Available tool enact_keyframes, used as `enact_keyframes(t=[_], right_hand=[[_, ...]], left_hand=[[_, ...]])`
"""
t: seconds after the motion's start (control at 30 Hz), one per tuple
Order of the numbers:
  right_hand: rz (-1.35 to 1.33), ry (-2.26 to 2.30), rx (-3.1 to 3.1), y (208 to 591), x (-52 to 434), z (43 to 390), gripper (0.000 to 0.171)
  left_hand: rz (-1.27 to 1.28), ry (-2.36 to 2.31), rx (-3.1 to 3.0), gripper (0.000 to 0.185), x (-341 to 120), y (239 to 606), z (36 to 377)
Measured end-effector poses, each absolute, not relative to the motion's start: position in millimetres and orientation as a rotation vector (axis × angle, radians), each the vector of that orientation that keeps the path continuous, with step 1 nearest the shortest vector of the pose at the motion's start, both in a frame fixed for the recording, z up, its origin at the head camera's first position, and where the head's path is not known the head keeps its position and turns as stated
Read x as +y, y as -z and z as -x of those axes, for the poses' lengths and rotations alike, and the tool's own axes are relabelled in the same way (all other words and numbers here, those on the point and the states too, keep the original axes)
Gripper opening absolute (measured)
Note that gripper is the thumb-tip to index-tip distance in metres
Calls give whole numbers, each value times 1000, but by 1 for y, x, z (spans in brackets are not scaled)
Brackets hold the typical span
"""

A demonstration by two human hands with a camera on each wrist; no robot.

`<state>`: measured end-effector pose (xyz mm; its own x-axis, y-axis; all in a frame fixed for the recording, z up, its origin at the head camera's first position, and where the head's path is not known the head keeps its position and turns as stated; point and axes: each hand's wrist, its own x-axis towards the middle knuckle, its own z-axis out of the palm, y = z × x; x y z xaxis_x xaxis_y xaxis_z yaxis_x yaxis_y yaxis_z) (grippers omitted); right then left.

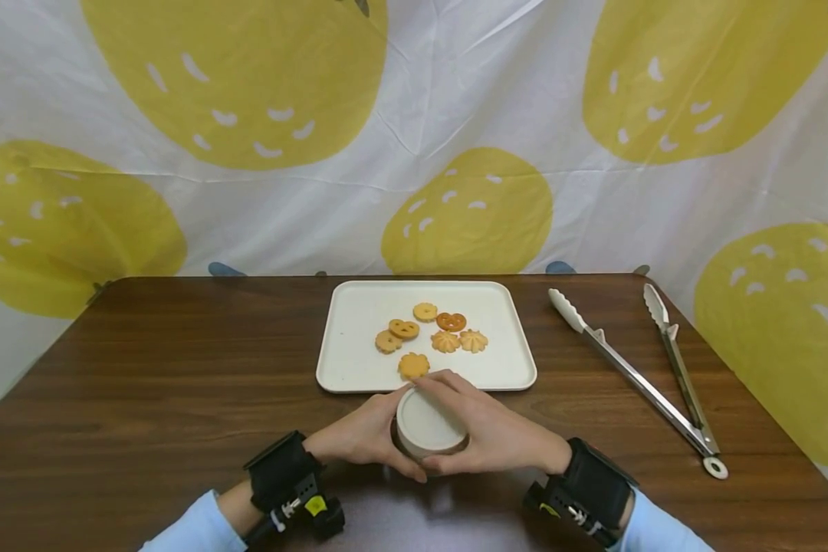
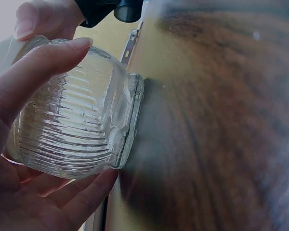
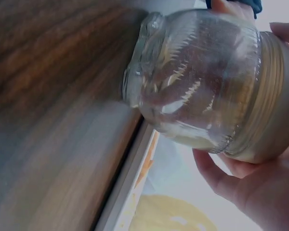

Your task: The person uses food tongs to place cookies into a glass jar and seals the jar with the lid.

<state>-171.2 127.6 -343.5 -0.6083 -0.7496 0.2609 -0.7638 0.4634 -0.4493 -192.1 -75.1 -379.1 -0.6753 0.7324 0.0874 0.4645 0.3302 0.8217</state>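
Observation:
A clear ribbed glass jar (image 2: 70,113) with a pale, off-white lid (image 1: 431,420) stands upright near the front middle of the table. My left hand (image 1: 367,431) curves round its left side, the thumb lying along the front of the glass. From the other side my right hand (image 1: 490,431) holds the jar, its fingers over the far part of the lid's edge and its thumb low at the front. The thick glass foot (image 3: 137,60) is right at the tabletop in the right wrist view. No contents show through the glass.
Just behind the jar lies a white tray (image 1: 345,360) bearing several cookies, among them a pretzel-shaped one (image 1: 451,322) and a flower-shaped one (image 1: 414,366). Metal tongs (image 1: 645,383) with pale tips lie spread at the right. A lemon-patterned cloth (image 1: 469,215) hangs behind the table.

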Motion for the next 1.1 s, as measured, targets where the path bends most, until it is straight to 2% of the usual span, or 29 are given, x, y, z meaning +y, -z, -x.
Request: enact_keyframes(t=[0.1, 0.3, 0.4, 0.77, 1.1], right_hand=[[-1315, -824, -2666, 344, 127, 169, 84], [-964, -697, -2649, 347, 117, 150, 96], [-895, -639, -2609, 349, 111, 143, 99], [-839, -533, -2541, 353, 104, 139, 91], [-1107, -728, -2642, 347, 117, 155, 84]], left_hand=[[-1072, -1275, 2299, 94, -75, 379, 192], [-1067, -1268, 2306, 94, -75, 380, 193], [-1078, -1250, 2326, 94, -75, 381, 193], [-1136, -1276, 2329, 93, -75, 383, 193], [-1044, -1297, 2301, 88, -74, 379, 191]])
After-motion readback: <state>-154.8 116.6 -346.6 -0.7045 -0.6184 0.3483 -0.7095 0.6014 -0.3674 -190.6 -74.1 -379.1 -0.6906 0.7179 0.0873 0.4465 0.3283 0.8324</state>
